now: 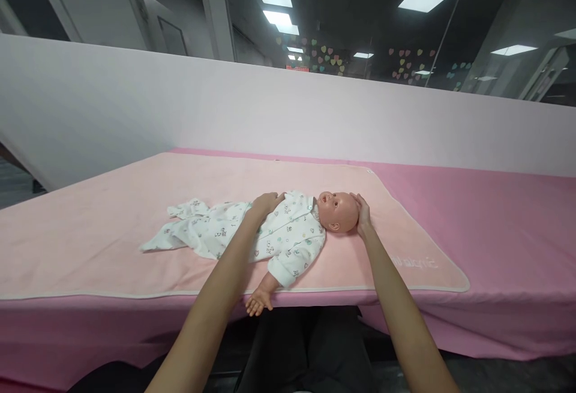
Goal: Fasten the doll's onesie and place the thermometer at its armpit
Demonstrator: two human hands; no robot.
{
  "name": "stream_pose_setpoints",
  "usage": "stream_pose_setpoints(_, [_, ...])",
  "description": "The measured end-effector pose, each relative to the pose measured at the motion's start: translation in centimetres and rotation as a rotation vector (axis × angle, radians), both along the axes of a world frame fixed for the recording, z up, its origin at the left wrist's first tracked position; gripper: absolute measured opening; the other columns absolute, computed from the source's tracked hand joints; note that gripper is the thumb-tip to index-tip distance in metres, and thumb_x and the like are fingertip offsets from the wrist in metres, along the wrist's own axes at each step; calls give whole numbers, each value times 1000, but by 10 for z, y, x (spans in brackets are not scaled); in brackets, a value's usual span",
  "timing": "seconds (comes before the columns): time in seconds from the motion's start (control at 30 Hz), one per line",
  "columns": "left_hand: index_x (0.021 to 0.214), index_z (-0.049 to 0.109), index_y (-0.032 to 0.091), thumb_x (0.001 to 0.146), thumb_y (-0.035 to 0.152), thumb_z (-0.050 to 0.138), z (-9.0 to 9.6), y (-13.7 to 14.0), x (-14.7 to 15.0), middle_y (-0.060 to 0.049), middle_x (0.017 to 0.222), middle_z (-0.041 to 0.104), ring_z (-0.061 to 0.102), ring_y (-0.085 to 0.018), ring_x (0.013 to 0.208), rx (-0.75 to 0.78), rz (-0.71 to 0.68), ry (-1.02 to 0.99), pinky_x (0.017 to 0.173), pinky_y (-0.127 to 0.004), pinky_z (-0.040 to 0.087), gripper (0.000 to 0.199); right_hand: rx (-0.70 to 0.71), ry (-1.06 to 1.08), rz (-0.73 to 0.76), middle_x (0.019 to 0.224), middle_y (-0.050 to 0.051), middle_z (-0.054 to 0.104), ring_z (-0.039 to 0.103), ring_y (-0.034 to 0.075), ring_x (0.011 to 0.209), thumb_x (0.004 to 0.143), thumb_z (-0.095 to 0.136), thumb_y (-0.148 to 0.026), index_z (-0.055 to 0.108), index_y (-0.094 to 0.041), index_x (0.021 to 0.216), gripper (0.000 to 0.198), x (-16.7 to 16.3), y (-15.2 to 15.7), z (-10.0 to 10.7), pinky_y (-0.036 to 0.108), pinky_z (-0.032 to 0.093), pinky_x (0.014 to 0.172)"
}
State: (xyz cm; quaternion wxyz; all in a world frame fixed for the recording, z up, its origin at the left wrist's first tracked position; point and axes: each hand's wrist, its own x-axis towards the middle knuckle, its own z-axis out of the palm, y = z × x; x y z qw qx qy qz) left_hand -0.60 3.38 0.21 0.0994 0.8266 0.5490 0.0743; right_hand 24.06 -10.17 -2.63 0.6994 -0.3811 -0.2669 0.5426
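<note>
A baby doll [288, 231] in a white, small-printed sleepsuit lies on its back, its head [338, 212] towards the right. My left hand [269, 203] rests across the far side of its torso, fingers bent over the cloth and partly hidden. At the crown of the head, my right hand [363, 214] is cupped around the bald top. The doll's near arm stretches towards me, and its bare hand [259, 302] hangs over the table's front edge. Its far arm is hidden. The sleepsuit's legs [180, 234] trail loosely to the left.
Beneath the doll spreads a peach blanket [112, 225] with pale edging, on a table with a pink cloth [508, 231]. A low white partition [288, 117] runs along the back. Beyond it are a dark window [360, 27] with heart stickers and a doorway [175, 18].
</note>
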Motion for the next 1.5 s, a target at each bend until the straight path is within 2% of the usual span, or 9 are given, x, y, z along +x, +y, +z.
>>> stream_pose_setpoints(0.1, [93,60,14,82,54,17,1,-1,0,-14,101,65,59,-25,93,5,2,5,77,-32,43,59,-38,39,182,98,10,67,62,29,93,73,42,-56,63,-15,96,51,-2,-1,1,43,49,82])
stream_pose_setpoints(0.23, [91,59,15,82,55,17,3,-3,0,-13,100,65,59,-26,92,3,8,7,75,-33,43,59,-48,32,192,99,9,67,61,28,95,73,41,-58,64,-16,97,53,-2,-1,1,42,49,83])
stream_pose_setpoints(0.47, [92,59,15,82,55,17,4,-5,1,-14,102,64,58,-26,95,2,10,6,78,-33,43,59,-21,-52,-123,90,4,69,63,24,91,70,53,-53,63,-22,81,34,4,0,6,37,51,81])
stream_pose_setpoints(0.63, [92,59,15,82,55,17,4,-5,1,-14,103,64,58,-26,96,2,14,-3,78,-33,43,59,-1,-66,167,95,9,68,62,28,93,73,44,-59,65,-16,88,50,-5,-3,9,41,50,81])
stream_pose_setpoints(0.8, [93,59,14,82,53,17,3,-5,0,-14,102,64,59,-26,94,3,5,-9,76,-33,43,58,-1,-87,199,95,11,68,62,28,93,75,40,-60,65,-14,89,55,-3,-3,6,41,50,81])
stream_pose_setpoints(0.9, [92,60,15,82,53,17,2,-4,0,-13,99,65,59,-26,92,3,6,-13,75,-33,43,58,38,-145,63,92,8,68,62,27,93,73,48,-55,64,-17,85,44,2,3,3,40,50,82])
stream_pose_setpoints(1.07, [92,60,15,82,53,17,1,-1,0,-14,98,65,59,-26,92,5,15,6,74,-33,43,58,132,-209,-381,105,-2,63,50,17,112,69,60,-39,60,-25,91,26,6,15,0,31,43,94])
stream_pose_setpoints(1.3, [95,58,16,82,53,18,-1,1,-1,-13,104,64,58,-25,96,0,9,-5,78,-32,43,57,67,-256,-107,84,7,69,63,24,82,70,57,-48,63,-16,79,34,-1,3,10,40,50,78])
stream_pose_setpoints(1.5, [96,58,16,82,53,18,-2,3,-1,-14,104,64,58,-25,96,1,14,-3,78,-33,43,57,94,-309,-228,94,4,67,60,22,91,67,61,-42,64,-18,80,27,1,6,10,35,48,82])
